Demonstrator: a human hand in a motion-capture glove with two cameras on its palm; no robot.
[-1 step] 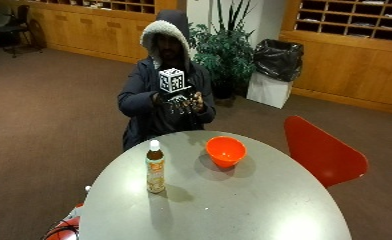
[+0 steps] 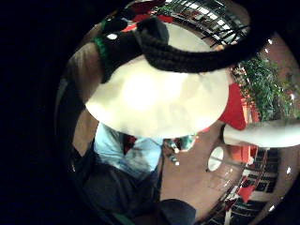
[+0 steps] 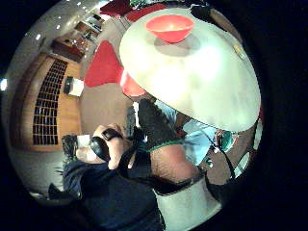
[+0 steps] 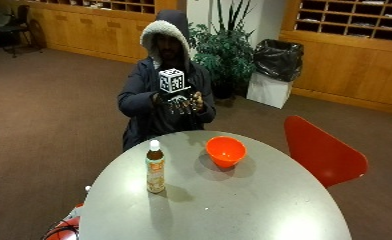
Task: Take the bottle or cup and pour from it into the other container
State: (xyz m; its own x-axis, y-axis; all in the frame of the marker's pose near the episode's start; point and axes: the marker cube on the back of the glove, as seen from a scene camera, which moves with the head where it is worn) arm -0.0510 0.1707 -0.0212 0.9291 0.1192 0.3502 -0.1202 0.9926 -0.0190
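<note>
Standing upright, cap up, the bottle point(image 4: 155, 172) sits beside the bowl point(image 4: 225, 151); hands' point(image 4: 181, 102) grip cannot be told.

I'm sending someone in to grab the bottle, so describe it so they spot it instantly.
On the round grey table, nearer the edge away from the red chair, stands a tall clear plastic bottle of brown drink with a white cap. Its only neighbour is a low orange bowl.

So the round pale grey bench point(image 2: 154, 101) takes up most of this shot, with a bright glare on its top. A black braided strap point(image 2: 197, 58) crosses in front of it. A red chair point(image 2: 234, 110) sits just beside the bench edge, leafy green plant point(image 2: 262, 89) beyond, brown floor point(image 2: 197, 178) underneath.
</note>
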